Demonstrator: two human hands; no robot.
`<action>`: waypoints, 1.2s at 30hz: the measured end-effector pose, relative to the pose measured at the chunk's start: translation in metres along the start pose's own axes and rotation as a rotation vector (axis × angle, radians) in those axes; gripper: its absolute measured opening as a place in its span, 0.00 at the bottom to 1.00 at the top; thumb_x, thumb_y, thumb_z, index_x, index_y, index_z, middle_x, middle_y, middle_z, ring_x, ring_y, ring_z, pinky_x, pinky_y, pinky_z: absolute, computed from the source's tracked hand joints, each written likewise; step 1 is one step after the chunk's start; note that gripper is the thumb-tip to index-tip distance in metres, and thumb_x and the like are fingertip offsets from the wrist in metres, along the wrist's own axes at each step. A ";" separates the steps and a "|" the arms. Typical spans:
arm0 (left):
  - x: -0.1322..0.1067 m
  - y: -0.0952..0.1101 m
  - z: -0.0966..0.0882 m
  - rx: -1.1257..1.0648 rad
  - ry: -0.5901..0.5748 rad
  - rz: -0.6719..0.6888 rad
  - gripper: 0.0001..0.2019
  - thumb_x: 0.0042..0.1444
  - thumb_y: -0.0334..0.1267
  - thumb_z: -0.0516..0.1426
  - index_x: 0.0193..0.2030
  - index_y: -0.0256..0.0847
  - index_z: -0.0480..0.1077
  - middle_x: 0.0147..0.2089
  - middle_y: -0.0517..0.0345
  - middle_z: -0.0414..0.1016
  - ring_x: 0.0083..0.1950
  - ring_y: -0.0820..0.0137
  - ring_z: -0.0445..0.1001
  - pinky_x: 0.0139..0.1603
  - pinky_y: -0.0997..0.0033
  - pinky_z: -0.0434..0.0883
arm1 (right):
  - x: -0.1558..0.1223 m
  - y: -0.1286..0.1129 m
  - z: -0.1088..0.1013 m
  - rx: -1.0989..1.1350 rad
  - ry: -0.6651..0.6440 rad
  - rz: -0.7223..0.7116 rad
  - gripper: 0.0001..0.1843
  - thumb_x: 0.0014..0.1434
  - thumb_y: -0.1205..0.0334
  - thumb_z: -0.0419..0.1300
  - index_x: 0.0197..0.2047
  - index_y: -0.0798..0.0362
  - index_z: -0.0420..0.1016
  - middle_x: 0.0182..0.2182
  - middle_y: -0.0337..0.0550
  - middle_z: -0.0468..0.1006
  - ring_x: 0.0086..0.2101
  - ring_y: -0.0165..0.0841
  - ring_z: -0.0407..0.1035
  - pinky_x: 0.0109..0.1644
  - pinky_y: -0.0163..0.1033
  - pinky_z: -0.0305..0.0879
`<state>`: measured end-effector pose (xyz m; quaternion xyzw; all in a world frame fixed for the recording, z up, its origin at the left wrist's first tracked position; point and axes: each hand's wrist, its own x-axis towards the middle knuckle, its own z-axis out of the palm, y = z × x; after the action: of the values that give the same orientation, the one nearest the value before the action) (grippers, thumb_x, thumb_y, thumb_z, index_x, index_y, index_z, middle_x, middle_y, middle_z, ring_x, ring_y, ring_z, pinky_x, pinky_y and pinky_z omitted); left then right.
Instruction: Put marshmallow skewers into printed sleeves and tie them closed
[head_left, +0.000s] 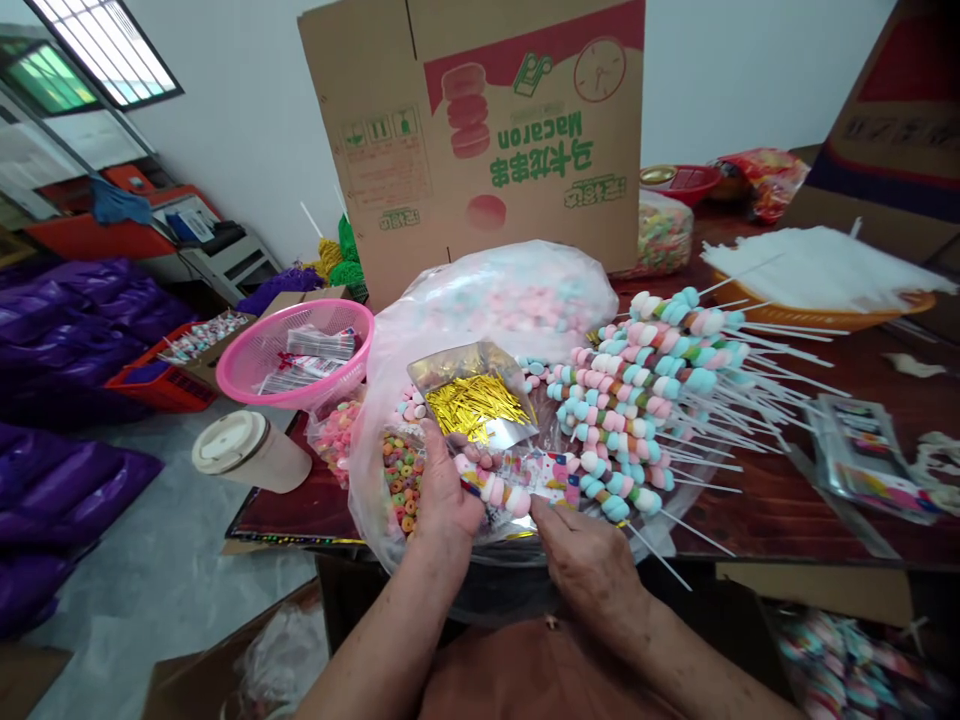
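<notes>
A short row of pink and white marshmallows [501, 493] sits low in the middle, against a clear printed bag [551, 475]. My left hand [442, 495] is closed around the bag's left end, thumb upward. At the marshmallows' right end, the fingers of my right hand [589, 555] are pinched together; what lies between them is mostly hidden. Just beyond my hands lies an open packet of gold twist ties [476, 405]. Finished-looking marshmallow skewers [637, 390] are piled on the right, their white sticks pointing right. Colourful ring-shaped candies [405, 480] lie beside my left hand.
A large plastic bag of marshmallows [517, 295] stands before a cardboard box [487, 130]. On the left are a pink basket [232, 375] and a lidded cup [274, 455]. An orange basket [825, 318] and flat packaging [862, 450] are at right.
</notes>
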<state>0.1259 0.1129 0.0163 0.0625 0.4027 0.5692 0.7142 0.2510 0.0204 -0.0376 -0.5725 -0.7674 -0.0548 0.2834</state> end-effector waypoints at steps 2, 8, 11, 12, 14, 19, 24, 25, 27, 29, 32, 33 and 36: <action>0.000 -0.005 -0.003 -0.009 0.005 0.000 0.25 0.47 0.62 0.54 0.20 0.39 0.61 0.13 0.64 0.63 0.16 0.74 0.65 0.22 0.74 0.67 | 0.000 0.005 0.002 0.086 -0.003 0.082 0.15 0.60 0.72 0.44 0.43 0.58 0.71 0.25 0.45 0.75 0.25 0.32 0.70 0.28 0.32 0.61; 0.001 -0.013 -0.010 0.042 -0.105 0.068 0.26 0.51 0.60 0.52 0.19 0.37 0.65 0.21 0.55 0.73 0.24 0.67 0.73 0.28 0.68 0.70 | 0.000 0.004 0.002 0.205 -0.084 0.194 0.16 0.61 0.70 0.42 0.37 0.56 0.71 0.24 0.45 0.75 0.27 0.33 0.70 0.29 0.33 0.61; 0.001 -0.010 -0.010 0.061 -0.169 0.080 0.28 0.50 0.63 0.51 0.21 0.36 0.68 0.23 0.52 0.75 0.25 0.66 0.74 0.31 0.66 0.71 | 0.001 -0.005 -0.001 0.356 -0.205 0.144 0.14 0.61 0.69 0.43 0.34 0.56 0.70 0.24 0.43 0.74 0.26 0.31 0.68 0.28 0.31 0.60; 0.001 -0.009 -0.011 0.070 -0.214 0.068 0.29 0.49 0.64 0.50 0.22 0.35 0.69 0.23 0.51 0.75 0.26 0.65 0.74 0.32 0.65 0.71 | 0.002 -0.007 -0.001 0.417 -0.240 0.133 0.14 0.62 0.68 0.43 0.33 0.55 0.69 0.23 0.42 0.74 0.25 0.30 0.67 0.27 0.31 0.59; 0.002 -0.005 -0.012 0.092 -0.299 0.034 0.31 0.46 0.66 0.50 0.30 0.35 0.71 0.27 0.50 0.76 0.28 0.63 0.75 0.33 0.63 0.72 | 0.002 -0.008 -0.001 0.491 -0.231 0.139 0.15 0.63 0.66 0.43 0.32 0.55 0.69 0.22 0.40 0.73 0.23 0.28 0.66 0.26 0.30 0.59; -0.001 0.000 -0.011 0.093 -0.034 0.037 0.14 0.52 0.47 0.59 0.39 0.39 0.67 0.33 0.53 0.76 0.31 0.67 0.76 0.36 0.65 0.73 | -0.003 0.001 0.004 0.230 0.014 0.129 0.16 0.63 0.68 0.43 0.37 0.57 0.72 0.22 0.42 0.73 0.24 0.31 0.68 0.28 0.32 0.58; -0.002 0.005 0.000 0.123 0.076 0.055 0.04 0.53 0.32 0.58 0.31 0.36 0.66 0.22 0.60 0.70 0.21 0.71 0.71 0.26 0.71 0.71 | -0.007 0.003 0.005 -0.002 0.037 0.033 0.16 0.61 0.71 0.45 0.44 0.58 0.72 0.21 0.42 0.74 0.22 0.31 0.68 0.25 0.33 0.55; -0.001 0.006 0.001 0.100 0.086 0.041 0.06 0.55 0.33 0.56 0.28 0.36 0.65 0.19 0.62 0.67 0.18 0.74 0.68 0.25 0.71 0.71 | -0.007 0.002 0.004 0.009 0.002 0.038 0.16 0.61 0.72 0.45 0.43 0.58 0.72 0.22 0.43 0.74 0.22 0.31 0.68 0.25 0.34 0.55; 0.002 0.009 0.003 0.039 0.111 0.005 0.11 0.60 0.36 0.51 0.27 0.36 0.64 0.15 0.65 0.62 0.15 0.77 0.64 0.27 0.70 0.72 | -0.008 0.001 0.004 0.078 -0.086 0.070 0.16 0.60 0.72 0.45 0.40 0.56 0.73 0.23 0.43 0.75 0.23 0.31 0.69 0.26 0.33 0.57; 0.004 0.009 0.002 0.013 0.124 -0.029 0.14 0.62 0.40 0.48 0.28 0.37 0.65 0.15 0.65 0.62 0.15 0.77 0.63 0.28 0.68 0.72 | -0.009 0.001 0.004 0.163 -0.157 0.112 0.15 0.59 0.71 0.45 0.36 0.54 0.72 0.24 0.43 0.75 0.25 0.31 0.69 0.28 0.32 0.59; 0.004 0.001 0.000 0.045 0.126 -0.024 0.15 0.60 0.47 0.50 0.29 0.37 0.66 0.15 0.64 0.63 0.16 0.75 0.64 0.26 0.70 0.71 | -0.008 0.003 0.005 0.236 -0.189 0.150 0.14 0.60 0.70 0.45 0.36 0.53 0.72 0.25 0.43 0.76 0.27 0.31 0.70 0.30 0.32 0.60; 0.003 -0.003 -0.001 0.065 0.113 0.005 0.16 0.58 0.48 0.52 0.30 0.37 0.66 0.15 0.64 0.63 0.16 0.75 0.65 0.25 0.71 0.71 | -0.007 0.003 0.005 0.252 -0.191 0.158 0.14 0.60 0.70 0.45 0.36 0.53 0.71 0.25 0.43 0.75 0.27 0.32 0.70 0.30 0.32 0.60; 0.001 -0.015 -0.002 0.140 0.055 0.111 0.17 0.52 0.52 0.56 0.31 0.37 0.67 0.16 0.64 0.65 0.17 0.73 0.68 0.26 0.70 0.71 | 0.000 0.002 0.003 0.327 -0.201 0.181 0.14 0.61 0.69 0.44 0.34 0.54 0.70 0.25 0.43 0.74 0.27 0.32 0.69 0.29 0.33 0.59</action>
<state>0.1357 0.1081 0.0059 0.1187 0.4567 0.5799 0.6641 0.2516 0.0226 -0.0409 -0.5879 -0.7360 0.1533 0.2985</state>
